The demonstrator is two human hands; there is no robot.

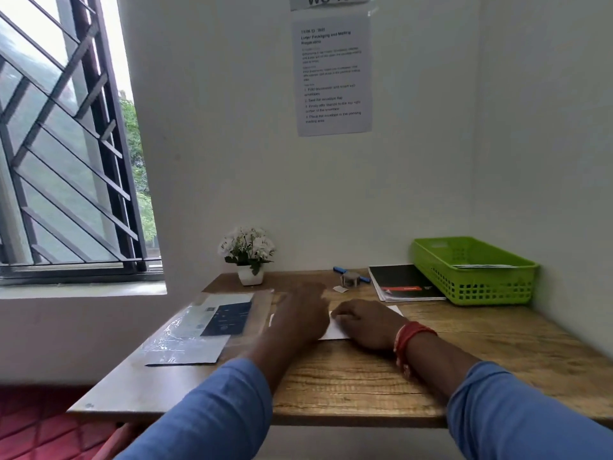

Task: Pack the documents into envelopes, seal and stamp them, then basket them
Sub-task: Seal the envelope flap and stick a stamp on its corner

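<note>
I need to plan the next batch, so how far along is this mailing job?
Done: the green basket already holds at least one flat white piece. In hand: the right hand presses a white envelope on the table; the left hand is blurred beside it. Left: finishing this envelope and basketing it.
</note>
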